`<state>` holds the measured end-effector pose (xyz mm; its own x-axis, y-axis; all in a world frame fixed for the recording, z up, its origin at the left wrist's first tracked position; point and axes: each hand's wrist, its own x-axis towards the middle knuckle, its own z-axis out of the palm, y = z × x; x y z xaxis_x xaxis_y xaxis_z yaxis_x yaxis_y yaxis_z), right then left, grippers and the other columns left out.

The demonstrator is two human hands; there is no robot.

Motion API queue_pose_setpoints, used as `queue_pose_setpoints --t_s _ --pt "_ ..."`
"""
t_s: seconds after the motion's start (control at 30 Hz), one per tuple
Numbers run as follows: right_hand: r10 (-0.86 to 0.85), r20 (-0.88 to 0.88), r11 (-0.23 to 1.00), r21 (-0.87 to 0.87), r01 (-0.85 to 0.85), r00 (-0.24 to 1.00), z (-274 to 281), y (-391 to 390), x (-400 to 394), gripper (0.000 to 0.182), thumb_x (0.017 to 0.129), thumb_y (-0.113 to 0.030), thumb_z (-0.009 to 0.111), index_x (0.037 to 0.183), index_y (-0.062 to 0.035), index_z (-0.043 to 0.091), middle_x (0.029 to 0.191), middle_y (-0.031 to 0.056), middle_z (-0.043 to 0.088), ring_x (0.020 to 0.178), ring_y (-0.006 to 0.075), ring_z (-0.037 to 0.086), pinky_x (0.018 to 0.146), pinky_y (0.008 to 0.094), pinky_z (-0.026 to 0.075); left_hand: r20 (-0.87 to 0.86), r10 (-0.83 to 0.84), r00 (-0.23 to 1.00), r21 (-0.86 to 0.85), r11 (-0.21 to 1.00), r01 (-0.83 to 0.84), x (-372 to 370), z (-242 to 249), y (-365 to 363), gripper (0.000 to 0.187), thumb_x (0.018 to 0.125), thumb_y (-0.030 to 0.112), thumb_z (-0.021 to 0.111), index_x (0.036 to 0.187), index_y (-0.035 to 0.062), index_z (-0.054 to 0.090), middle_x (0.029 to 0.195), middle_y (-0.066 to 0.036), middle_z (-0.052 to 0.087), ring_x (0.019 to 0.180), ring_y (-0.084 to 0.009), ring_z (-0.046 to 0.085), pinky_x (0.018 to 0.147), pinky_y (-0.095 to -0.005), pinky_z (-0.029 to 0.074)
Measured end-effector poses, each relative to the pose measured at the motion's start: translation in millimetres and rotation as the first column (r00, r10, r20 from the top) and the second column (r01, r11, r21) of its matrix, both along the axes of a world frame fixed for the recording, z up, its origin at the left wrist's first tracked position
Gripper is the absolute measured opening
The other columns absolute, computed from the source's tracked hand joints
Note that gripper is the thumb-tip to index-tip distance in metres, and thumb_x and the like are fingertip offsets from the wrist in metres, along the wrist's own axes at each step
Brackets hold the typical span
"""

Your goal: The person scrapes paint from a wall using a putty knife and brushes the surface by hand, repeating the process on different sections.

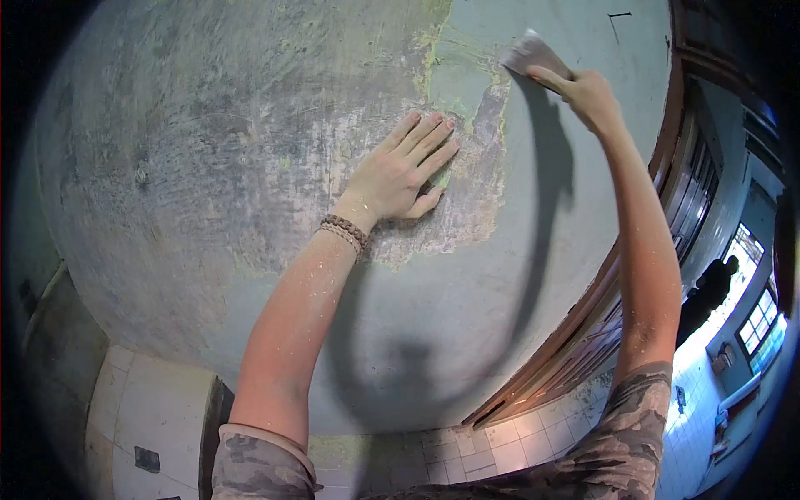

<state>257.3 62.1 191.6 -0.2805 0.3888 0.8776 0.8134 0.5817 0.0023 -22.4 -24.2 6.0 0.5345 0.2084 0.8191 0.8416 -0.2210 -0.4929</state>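
Observation:
Flat against the scraped part of the wall (192,158), my left hand (400,171) has its fingers spread and holds nothing. A braided bracelet is round that wrist. Up at the right, my right hand (587,96) grips a scraper (533,57), its wide metal blade at the pale green paint near the edge of the bare patch. Rough grey plaster shows left of and below the blade, with a ragged paint edge. Pale specks dot my left forearm.
A brown wooden frame (667,137) borders the wall on the right. Beyond it a person (710,292) in dark clothing stands near bright windows. A nail (619,15) sticks out at the upper right. Tiled floor (521,437) and a pale tiled block (158,408) lie below.

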Motion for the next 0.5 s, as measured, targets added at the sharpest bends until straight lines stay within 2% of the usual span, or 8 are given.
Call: queue_pose_setpoints --t_s 0.07,0.1,0.2,0.23,0.3,0.33,0.4,0.5 --pt "-0.007 0.053 1.000 0.031 0.005 0.999 -2.0 -26.4 -46.7 0.094 0.070 -0.086 0.062 0.084 0.0064 0.074 0.066 0.0236 0.064 0.066 0.0330 0.066 0.067 0.0429 0.051 -0.006 -0.007 1.000 0.009 1.000 0.007 1.6 4.0 1.2 0.066 0.087 0.033 0.062 0.147 0.0111 0.046 0.155 -0.013 0.041 0.147 -0.0284 0.033 0.126 -0.0454 0.021" --pt "0.052 0.028 0.994 0.095 -0.054 0.998 -0.7 -14.7 -70.9 0.094 0.072 -0.085 0.061 0.085 0.0082 0.072 0.069 0.0256 0.065 0.068 0.0379 0.065 0.068 0.0450 0.051 -0.010 0.006 1.000 0.012 1.000 -0.006 0.8 3.5 1.3 0.067 0.086 0.032 0.062 0.148 0.0114 0.046 0.155 -0.013 0.041 0.147 -0.0284 0.032 0.126 -0.0453 0.021" --pt "0.091 0.119 0.987 0.121 -0.106 0.989 7.2 -11.6 -98.9 0.094 0.073 -0.084 0.061 0.087 0.0082 0.072 0.074 0.0273 0.065 0.073 0.0416 0.063 0.070 0.0464 0.051 -0.006 0.035 0.999 -0.004 0.999 -0.035 0.7 3.4 -3.2 0.067 0.086 0.032 0.062 0.148 0.0119 0.046 0.155 -0.013 0.041 0.147 -0.0287 0.032 0.125 -0.0454 0.021" --pt "0.076 0.157 0.990 0.108 -0.093 0.985 7.9 -12.2 -82.8 0.092 0.073 -0.084 0.061 0.085 0.0064 0.073 0.067 0.0233 0.064 0.068 0.0348 0.064 0.066 0.0447 0.051 -0.004 0.027 1.000 -0.001 1.000 -0.027 0.3 2.4 -3.8 0.067 0.086 0.032 0.062 0.148 0.0115 0.046 0.155 -0.013 0.041 0.147 -0.0290 0.032 0.125 -0.0454 0.021" --pt "0.180 0.140 0.983 -0.058 -0.174 0.974 -2.8 -31.4 -26.0 0.092 0.071 -0.086 0.062 0.082 0.0045 0.075 0.059 0.0147 0.059 0.058 0.0257 0.062 0.059 0.0408 0.050 -0.012 0.014 1.000 0.007 1.000 -0.014 -0.3 0.2 -3.0 0.066 0.086 0.032 0.062 0.147 0.0112 0.046 0.154 -0.013 0.042 0.147 -0.0293 0.033 0.125 -0.0455 0.021" --pt "0.178 0.144 0.984 -0.043 -0.174 0.973 1.8 -22.0 -13.4 0.092 0.071 -0.086 0.062 0.082 0.0045 0.075 0.059 0.0147 0.059 0.058 0.0257 0.062 0.059 0.0408 0.050 0.001 0.019 1.000 0.018 1.000 -0.019 0.4 -2.0 0.0 0.066 0.086 0.032 0.062 0.147 0.0108 0.047 0.154 -0.013 0.042 0.147 -0.0293 0.034 0.125 -0.0456 0.021" --pt "-0.012 0.040 0.973 -0.228 0.020 0.999 4.0 1.8 0.4 0.098 0.068 -0.089 0.059 0.091 0.0050 0.075 0.084 0.0216 0.071 0.084 0.0374 0.070 0.077 0.0431 0.053 0.015 0.024 1.000 0.036 0.999 -0.025 0.1 0.4 2.0 0.066 0.086 0.032 0.062 0.147 0.0104 0.047 0.153 -0.013 0.043 0.146 -0.0294 0.034 0.125 -0.0457 0.021" --pt "-0.021 0.075 0.972 -0.232 0.038 0.997 19.4 -33.3 -43.9 0.098 0.067 -0.090 0.060 0.089 0.0046 0.075 0.083 0.0219 0.071 0.083 0.0373 0.070 0.074 0.0435 0.054 0.012 0.019 1.000 0.024 1.000 -0.020 1.3 0.2 0.8 0.066 0.086 0.032 0.062 0.146 0.0101 0.047 0.154 -0.013 0.043 0.147 -0.0294 0.034 0.125 -0.0464 0.022"
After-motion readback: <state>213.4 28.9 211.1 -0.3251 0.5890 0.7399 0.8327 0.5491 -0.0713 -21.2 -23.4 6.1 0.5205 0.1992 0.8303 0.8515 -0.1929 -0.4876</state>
